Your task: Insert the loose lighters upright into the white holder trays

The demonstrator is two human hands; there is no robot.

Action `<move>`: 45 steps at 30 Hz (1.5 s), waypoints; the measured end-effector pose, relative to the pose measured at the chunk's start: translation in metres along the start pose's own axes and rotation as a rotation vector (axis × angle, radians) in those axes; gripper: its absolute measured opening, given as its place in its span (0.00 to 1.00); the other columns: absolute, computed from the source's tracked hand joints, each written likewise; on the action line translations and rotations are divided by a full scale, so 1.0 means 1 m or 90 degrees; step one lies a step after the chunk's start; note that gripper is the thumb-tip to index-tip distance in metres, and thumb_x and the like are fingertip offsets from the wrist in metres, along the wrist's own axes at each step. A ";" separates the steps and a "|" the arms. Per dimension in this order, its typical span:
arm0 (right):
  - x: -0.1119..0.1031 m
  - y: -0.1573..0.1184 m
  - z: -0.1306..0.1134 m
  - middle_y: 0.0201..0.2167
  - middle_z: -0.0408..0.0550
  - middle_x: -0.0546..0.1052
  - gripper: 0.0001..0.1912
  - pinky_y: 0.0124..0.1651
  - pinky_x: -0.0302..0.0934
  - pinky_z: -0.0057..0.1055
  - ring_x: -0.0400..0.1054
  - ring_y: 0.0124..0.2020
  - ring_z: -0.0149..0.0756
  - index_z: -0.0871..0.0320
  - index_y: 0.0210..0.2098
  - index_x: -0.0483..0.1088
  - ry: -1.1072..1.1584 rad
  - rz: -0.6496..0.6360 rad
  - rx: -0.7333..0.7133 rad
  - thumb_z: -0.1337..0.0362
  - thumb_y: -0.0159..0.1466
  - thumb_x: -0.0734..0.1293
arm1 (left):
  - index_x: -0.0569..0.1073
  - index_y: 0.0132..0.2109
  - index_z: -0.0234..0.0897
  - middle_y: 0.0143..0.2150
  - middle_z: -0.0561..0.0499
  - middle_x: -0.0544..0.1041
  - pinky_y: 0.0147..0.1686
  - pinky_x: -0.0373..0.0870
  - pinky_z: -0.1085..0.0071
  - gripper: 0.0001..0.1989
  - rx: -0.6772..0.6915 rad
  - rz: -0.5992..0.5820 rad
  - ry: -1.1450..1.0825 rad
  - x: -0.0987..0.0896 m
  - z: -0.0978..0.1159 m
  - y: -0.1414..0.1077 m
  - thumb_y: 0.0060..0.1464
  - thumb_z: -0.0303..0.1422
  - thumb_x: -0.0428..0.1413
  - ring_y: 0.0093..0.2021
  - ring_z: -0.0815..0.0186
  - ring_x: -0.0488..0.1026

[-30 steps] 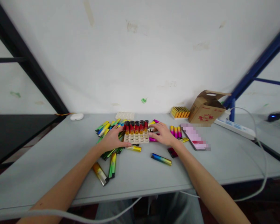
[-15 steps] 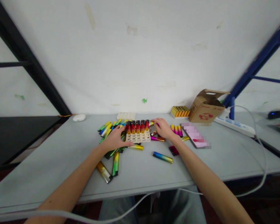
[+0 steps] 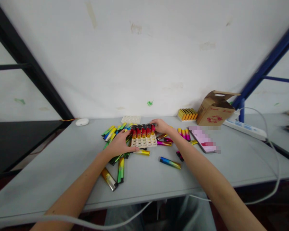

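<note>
Left hand (image 3: 118,144) was bent into a wide C about the left end of a white perforated tray (image 3: 145,142), thumb laid along the front corner, fingers at the back-left beside the first tube; the tray was held between them. Right hand (image 3: 161,126) reached to the far right corner, fingers curled in against the last of the red-and-yellow tubes (image 3: 143,131), tips hidden behind it; could not tell whether they pinched it or only touched. Tray stood mid-table, between the two hands, the dark-capped tubes upright in its back part, open holes along the front. Could not tell if it sat flat on the grey table (image 3: 62,150). Green-and-yellow tubes (image 3: 121,170) lay loose by the left hand; a yellow tube (image 3: 143,153) just before the tray; a magenta tube (image 3: 164,143) near its right side; a blue-and-gold tube (image 3: 170,163) nearer the front edge.
</note>
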State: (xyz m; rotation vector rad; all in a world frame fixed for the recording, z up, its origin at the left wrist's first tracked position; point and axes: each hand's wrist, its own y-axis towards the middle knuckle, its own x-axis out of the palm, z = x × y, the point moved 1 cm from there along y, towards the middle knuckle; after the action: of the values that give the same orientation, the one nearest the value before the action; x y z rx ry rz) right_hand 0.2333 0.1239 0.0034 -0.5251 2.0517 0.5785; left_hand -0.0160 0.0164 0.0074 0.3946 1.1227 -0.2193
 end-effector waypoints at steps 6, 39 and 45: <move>-0.005 0.000 0.005 0.35 0.46 0.83 0.17 0.43 0.63 0.28 0.73 0.36 0.38 0.58 0.40 0.81 -0.018 -0.019 0.013 0.72 0.55 0.65 | 0.70 0.56 0.33 0.57 0.37 0.73 0.58 0.65 0.53 0.42 -0.007 0.010 -0.003 0.002 -0.001 -0.001 0.40 0.56 0.64 0.60 0.42 0.67; -0.018 -0.097 -0.029 0.17 0.28 0.53 0.18 0.16 0.33 0.20 0.39 0.13 0.19 0.54 0.32 0.58 0.882 0.164 0.203 0.55 0.56 0.72 | 0.67 0.58 0.31 0.58 0.34 0.72 0.58 0.64 0.51 0.43 0.007 0.022 0.009 0.005 -0.002 0.000 0.44 0.58 0.60 0.59 0.44 0.68; -0.030 -0.103 -0.034 0.22 0.33 0.60 0.13 0.15 0.31 0.17 0.38 0.13 0.19 0.55 0.34 0.59 1.138 0.014 0.183 0.56 0.62 0.66 | 0.69 0.55 0.31 0.56 0.35 0.73 0.57 0.65 0.52 0.39 0.012 0.033 0.012 0.003 0.002 -0.001 0.45 0.56 0.60 0.57 0.44 0.70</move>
State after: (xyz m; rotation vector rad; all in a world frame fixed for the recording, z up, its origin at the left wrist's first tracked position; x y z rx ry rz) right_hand 0.2843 0.0261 0.0248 -1.0164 3.6668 -0.4897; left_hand -0.0137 0.0147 0.0049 0.4432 1.1284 -0.1805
